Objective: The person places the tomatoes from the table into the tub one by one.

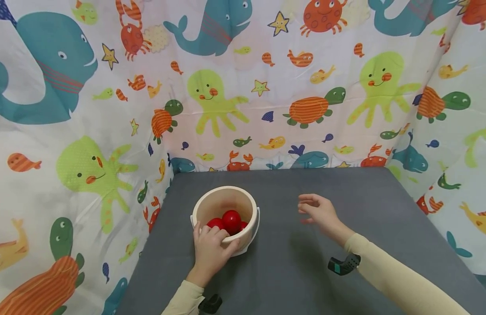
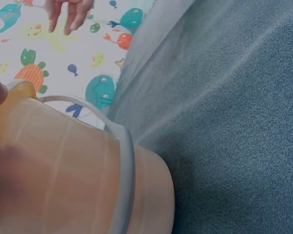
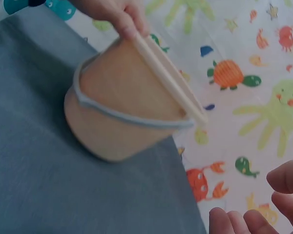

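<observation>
A cream-coloured bucket (image 1: 211, 208) with a pale handle (image 1: 255, 232) stands on the left part of the grey table, with several red balls (image 1: 231, 220) inside. My left hand (image 1: 212, 249) grips the near rim, fingers over the edge and thumb along the outside. The bucket wall (image 2: 63, 170) fills much of the left wrist view, where the handle (image 2: 126, 180) hangs down its side. My right hand (image 1: 322, 214) hovers to the right of the bucket, apart from it, with loosely bent fingers and nothing in them. The right wrist view shows the bucket (image 3: 122, 97) from its side.
A dark grey cloth (image 1: 274, 271) covers the table. Behind it and at both sides hang white curtains (image 1: 235, 148) printed with sea animals. A dark wrist device (image 1: 344, 264) sits on the right forearm and another (image 1: 210, 303) on the left.
</observation>
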`<state>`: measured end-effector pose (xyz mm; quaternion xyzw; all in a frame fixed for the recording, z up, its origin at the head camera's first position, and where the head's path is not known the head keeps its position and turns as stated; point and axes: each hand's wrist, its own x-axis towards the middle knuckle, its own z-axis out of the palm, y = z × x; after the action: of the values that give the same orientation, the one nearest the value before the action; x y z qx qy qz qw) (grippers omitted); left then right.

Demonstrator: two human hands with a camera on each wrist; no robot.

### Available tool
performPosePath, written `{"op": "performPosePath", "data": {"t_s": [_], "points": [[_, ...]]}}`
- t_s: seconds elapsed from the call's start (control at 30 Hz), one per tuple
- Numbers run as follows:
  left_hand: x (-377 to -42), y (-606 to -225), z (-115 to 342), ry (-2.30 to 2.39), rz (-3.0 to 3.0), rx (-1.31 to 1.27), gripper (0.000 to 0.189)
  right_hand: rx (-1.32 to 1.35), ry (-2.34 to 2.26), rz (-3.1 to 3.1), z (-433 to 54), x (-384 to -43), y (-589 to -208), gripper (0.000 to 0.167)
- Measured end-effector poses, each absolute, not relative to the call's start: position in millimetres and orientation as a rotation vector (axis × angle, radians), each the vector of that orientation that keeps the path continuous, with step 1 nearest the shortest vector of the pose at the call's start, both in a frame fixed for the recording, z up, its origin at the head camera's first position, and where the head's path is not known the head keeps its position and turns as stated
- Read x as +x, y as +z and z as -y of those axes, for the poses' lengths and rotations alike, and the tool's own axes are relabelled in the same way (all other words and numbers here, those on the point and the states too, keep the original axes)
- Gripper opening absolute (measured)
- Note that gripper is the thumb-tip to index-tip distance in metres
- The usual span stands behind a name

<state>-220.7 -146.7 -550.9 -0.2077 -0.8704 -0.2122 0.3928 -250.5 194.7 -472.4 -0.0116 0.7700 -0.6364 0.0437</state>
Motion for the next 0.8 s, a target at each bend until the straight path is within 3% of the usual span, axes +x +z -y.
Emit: {"op": "performPosePath", "data": {"t_s": [0.43, 0.8], "points": [[-216, -546, 159, -0.561, 2.300, -0.551, 0.017, 0.043, -1.749, -2.545, -244, -225, -496, 0.043], [-213, -524, 177, -0.642, 2.444, -0.614, 0.017, -0.017, -1.251, -2.862, -285, -228, -492, 0.049]]}}
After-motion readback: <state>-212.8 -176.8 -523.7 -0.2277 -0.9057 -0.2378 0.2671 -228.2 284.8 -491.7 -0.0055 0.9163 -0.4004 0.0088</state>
